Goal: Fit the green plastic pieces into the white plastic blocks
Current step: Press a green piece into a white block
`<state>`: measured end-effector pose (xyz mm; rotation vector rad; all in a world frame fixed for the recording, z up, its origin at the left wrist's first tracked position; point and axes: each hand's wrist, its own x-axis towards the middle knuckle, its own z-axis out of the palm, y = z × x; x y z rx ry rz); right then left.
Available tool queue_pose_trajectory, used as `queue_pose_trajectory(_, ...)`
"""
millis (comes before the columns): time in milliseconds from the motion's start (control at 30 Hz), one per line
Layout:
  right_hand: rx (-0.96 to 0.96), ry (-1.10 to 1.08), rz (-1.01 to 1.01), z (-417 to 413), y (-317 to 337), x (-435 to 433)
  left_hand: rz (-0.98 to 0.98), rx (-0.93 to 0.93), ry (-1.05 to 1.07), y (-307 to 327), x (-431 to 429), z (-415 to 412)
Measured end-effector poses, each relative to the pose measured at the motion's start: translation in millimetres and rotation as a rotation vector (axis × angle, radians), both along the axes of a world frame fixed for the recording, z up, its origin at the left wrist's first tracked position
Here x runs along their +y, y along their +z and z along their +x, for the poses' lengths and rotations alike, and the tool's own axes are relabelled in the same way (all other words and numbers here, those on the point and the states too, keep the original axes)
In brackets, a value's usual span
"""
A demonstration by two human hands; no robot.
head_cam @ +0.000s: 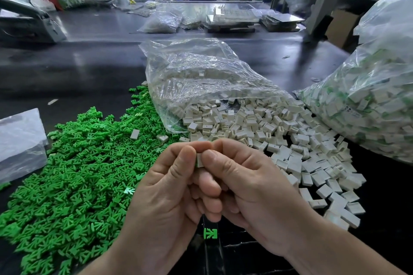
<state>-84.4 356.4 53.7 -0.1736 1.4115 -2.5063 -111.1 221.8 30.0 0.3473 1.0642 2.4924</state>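
Observation:
Both my hands meet at the lower centre, thumbs pressed together. My left hand and my right hand pinch one small white block between the thumbs, and a sliver of green shows at its left edge. A heap of loose green pieces covers the table on the left. Loose white blocks spill from an open clear bag in the middle and right. One green piece lies alone below my hands.
A big clear bag of white blocks with green inside stands at the right. A folded clear bag lies at the left edge. Farther back on the dark table sit more bags and flat trays.

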Motion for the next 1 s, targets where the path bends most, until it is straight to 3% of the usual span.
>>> queue_pose_trajectory(200, -0.009, -0.018, -0.020, 2, 2, 0, 0.016, -0.003, -0.102, -2, -5, -4)
queue_pose_trajectory(367, -0.017, -0.006, 0.050, 3, -2, -2, -0.027, -0.020, -0.064, -1, -7, -5)
queue_pose_trajectory(667, -0.011, 0.004, 0.005, 2, -2, -4, -0.029, -0.038, -0.017, 1, -3, -1)
queue_pose_trajectory(800, -0.005, -0.064, 0.188, -3, -10, 2, -0.057, 0.000, -0.022, 1, -2, -2)
queue_pose_trajectory(933, -0.069, -0.076, 0.159, -6, -15, 2, -0.242, 0.117, 0.096, 3, -8, -3)
queue_pose_trajectory(1000, -0.131, -0.061, 0.006, -8, -16, 1, -0.571, 0.357, 0.304, 1, -13, 0)
